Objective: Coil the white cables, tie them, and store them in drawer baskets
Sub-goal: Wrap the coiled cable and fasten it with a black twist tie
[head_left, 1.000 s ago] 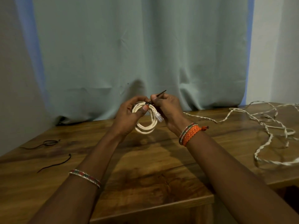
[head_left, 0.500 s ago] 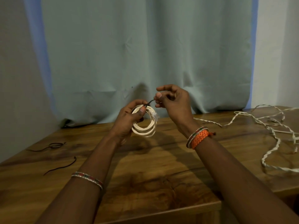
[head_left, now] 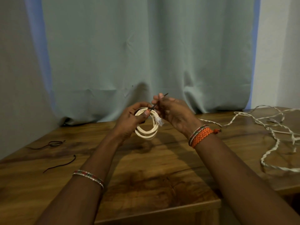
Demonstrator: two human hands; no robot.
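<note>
A coiled white cable (head_left: 146, 132) hangs above the wooden table (head_left: 146, 168) at centre. My left hand (head_left: 131, 120) grips the coil's upper left, thumb pressed on its top. A clear plug (head_left: 159, 121) sticks out of the coil on the right. My right hand (head_left: 175, 114) pinches a thin dark tie (head_left: 159, 101) that runs from the top of the coil up and to the right, its tip poking past my fingers.
A long loose white twisted cable (head_left: 267, 137) sprawls over the table's right side. Two more dark ties (head_left: 60, 164) (head_left: 50, 144) lie on the left of the table. A pale curtain (head_left: 146, 54) hangs behind. The table's front edge is near me.
My right hand, which had pulled the tie up and away from the coil half a second ago, has come back down close to the coil. The plug now shows again.
</note>
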